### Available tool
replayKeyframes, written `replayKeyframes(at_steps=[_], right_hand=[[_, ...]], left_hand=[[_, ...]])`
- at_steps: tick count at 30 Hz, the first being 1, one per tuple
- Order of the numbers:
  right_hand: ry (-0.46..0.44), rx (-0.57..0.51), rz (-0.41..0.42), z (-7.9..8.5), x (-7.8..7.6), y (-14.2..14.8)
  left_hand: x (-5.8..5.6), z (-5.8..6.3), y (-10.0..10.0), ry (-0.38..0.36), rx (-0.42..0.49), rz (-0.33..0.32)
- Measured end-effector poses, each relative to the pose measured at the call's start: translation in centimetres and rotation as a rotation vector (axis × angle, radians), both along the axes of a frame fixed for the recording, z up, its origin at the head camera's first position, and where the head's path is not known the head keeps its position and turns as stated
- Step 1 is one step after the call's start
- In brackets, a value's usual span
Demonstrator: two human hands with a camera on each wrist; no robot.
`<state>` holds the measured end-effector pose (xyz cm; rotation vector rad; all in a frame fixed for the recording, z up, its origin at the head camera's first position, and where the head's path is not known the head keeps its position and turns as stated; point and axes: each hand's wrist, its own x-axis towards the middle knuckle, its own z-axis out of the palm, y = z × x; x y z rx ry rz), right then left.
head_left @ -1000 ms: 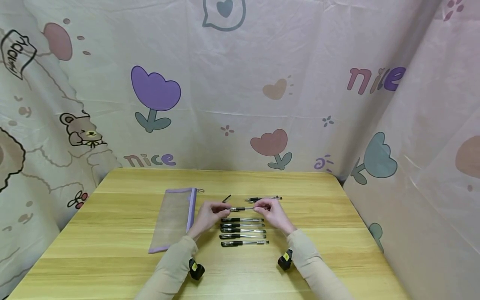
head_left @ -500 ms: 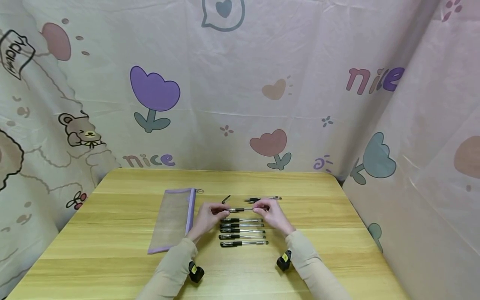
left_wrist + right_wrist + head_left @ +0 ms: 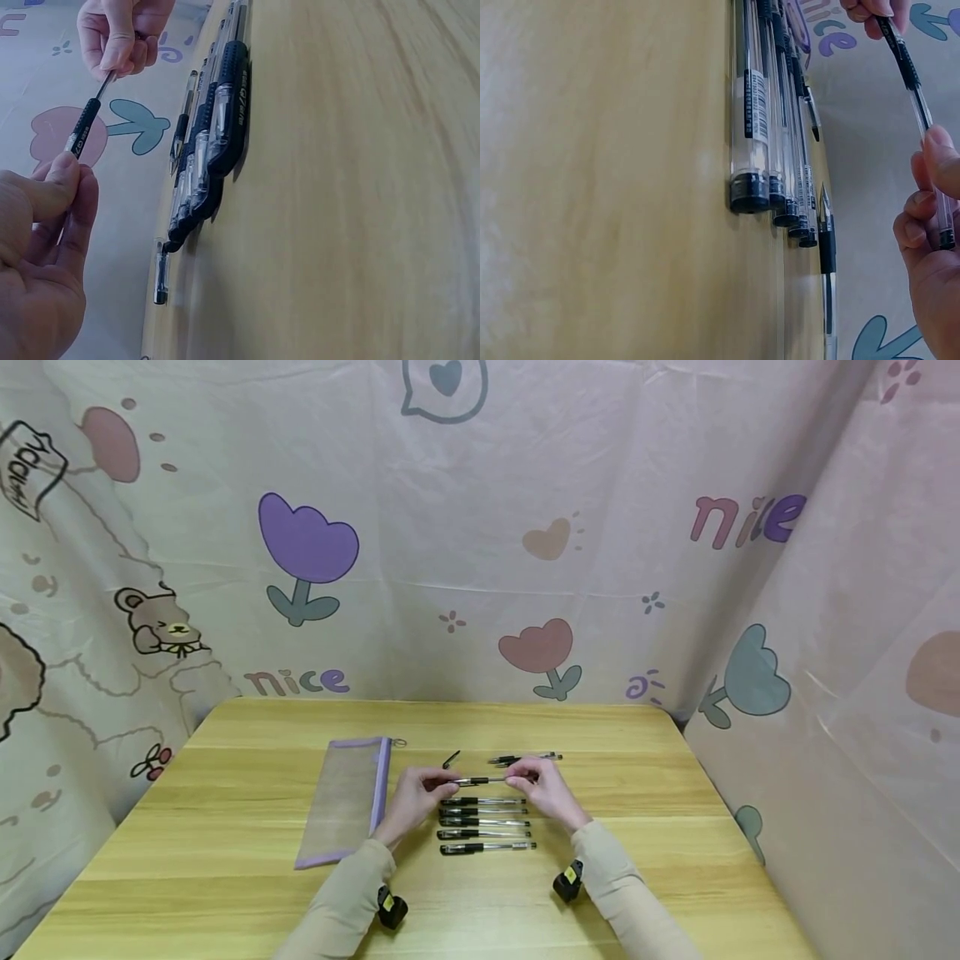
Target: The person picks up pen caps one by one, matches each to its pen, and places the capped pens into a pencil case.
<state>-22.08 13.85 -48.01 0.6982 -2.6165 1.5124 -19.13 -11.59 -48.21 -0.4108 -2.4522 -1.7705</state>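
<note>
Pen row (image 3: 483, 822), 5 pens: black grips, clear barrels, black ends. Held pen (image 3: 85, 124): black grip, pale lettering. Pouch (image 3: 347, 797), left of row: purple edging, grey-tan panel. Table (image 3: 637, 827) under row: yellow wood grain. Cloth (image 3: 442, 493) behind row: off-white, printed tulips (image 3: 311, 543) — purple, pink, blue-green. Sleeves (image 3: 348, 889): beige.

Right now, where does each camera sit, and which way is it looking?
Head: on the person's head, looking forward and down at the table, purple-edged pouch and row of pens; sleeves, left hand and right hand show.
Left wrist: on that wrist, looking along the held pen; left hand near, right hand beyond.
Right wrist: on that wrist, looking along the held pen from its other end; right hand near, left hand beyond.
Both wrist views share the held pen, the row of pens and the printed cloth.
</note>
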Motion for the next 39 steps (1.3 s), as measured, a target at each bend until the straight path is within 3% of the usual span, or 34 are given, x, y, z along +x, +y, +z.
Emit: replayKeyframes(at_steps=[4,9,13,20,28,31,39], right_hand=[[0.025,-0.001,0.019,0.1,-0.1,0.0],[0.033,0.016,0.013,0.2,-0.1,-0.1],[0.009,0.002,0.004,0.3,-0.1,-0.1],[-0.041,0.011,-0.003,0.2,-0.3,0.2],[-0.042,-0.011,-0.011,-0.7,-0.7,1.3],[-0.051,0.002,-0.014,-0.9,-0.8,1.6],[-0.065,0.061,-0.023,-1.6,-1.0,1.9]], left_hand=[[0.1,-0.2,0.0,0.028,-0.004,-0.005],[0.5,0.4,0.1,0.057,-0.005,-0.011],[0.0,0.1,-0.1,0.075,-0.012,-0.007],[-0.4,0.2,-0.4,0.034,-0.033,-0.003],[-0.7,-0.5,-1.1,-0.008,0.005,0.004],[-0.7,-0.7,-1.2,-0.012,-0.019,0.002],[-0.8,-1.5,-1.1,0.148,-0.142,0.008]])
